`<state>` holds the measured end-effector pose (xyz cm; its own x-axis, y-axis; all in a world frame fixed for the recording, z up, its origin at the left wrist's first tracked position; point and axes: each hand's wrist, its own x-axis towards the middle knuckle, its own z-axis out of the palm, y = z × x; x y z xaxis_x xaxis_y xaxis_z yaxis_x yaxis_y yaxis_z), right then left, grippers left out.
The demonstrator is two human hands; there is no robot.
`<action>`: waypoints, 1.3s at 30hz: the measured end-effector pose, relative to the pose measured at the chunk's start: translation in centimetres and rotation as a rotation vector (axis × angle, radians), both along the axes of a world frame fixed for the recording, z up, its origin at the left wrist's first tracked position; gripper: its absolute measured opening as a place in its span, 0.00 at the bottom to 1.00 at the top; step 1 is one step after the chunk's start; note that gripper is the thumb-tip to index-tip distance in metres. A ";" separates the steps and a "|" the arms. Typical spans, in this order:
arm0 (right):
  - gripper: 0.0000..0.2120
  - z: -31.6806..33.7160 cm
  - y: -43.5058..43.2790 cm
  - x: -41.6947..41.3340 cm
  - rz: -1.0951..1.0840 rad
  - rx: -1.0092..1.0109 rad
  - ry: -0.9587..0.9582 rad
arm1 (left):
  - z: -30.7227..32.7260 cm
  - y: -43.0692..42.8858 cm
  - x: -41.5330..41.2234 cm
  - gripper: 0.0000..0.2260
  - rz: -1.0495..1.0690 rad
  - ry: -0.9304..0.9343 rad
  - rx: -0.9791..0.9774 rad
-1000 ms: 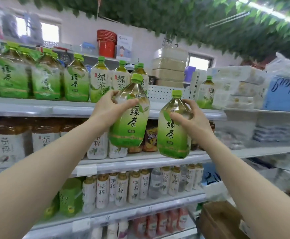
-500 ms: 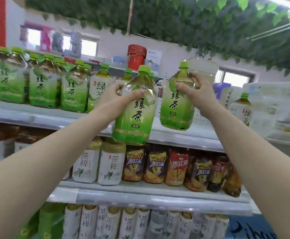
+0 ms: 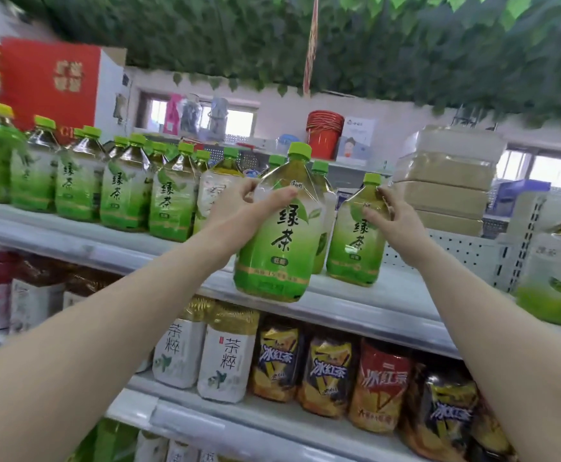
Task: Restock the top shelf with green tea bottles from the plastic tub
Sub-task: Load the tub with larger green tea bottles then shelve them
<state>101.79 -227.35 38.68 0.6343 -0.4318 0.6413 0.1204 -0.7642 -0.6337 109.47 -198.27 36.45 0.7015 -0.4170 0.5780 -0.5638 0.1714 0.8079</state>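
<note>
My left hand (image 3: 239, 211) grips the shoulder of a large green tea bottle (image 3: 279, 248) and holds it in the air at the front edge of the top shelf (image 3: 389, 295). My right hand (image 3: 392, 221) holds a second green tea bottle (image 3: 355, 248) by its upper side; this bottle stands upright on the top shelf, just right of the first. A row of several green tea bottles (image 3: 119, 191) fills the shelf to the left. The plastic tub is out of view.
Bare shelf surface lies right of the placed bottle, up to a white perforated divider (image 3: 472, 258) and another tea bottle (image 3: 559, 261). Stacked packs (image 3: 449, 175) stand behind. The shelf below holds white tea bottles (image 3: 225, 358) and iced tea bottles (image 3: 329, 375).
Both hands rose with their bottles. The right bottle moved onto the top shelf and now stands there; the left bottle came up to the shelf's front edge.
</note>
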 end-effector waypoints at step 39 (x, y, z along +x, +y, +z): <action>0.43 -2.3 4.2 -3.8 -0.317 -0.457 0.028 | -1.7 -10.1 6.0 0.50 0.538 -0.939 0.613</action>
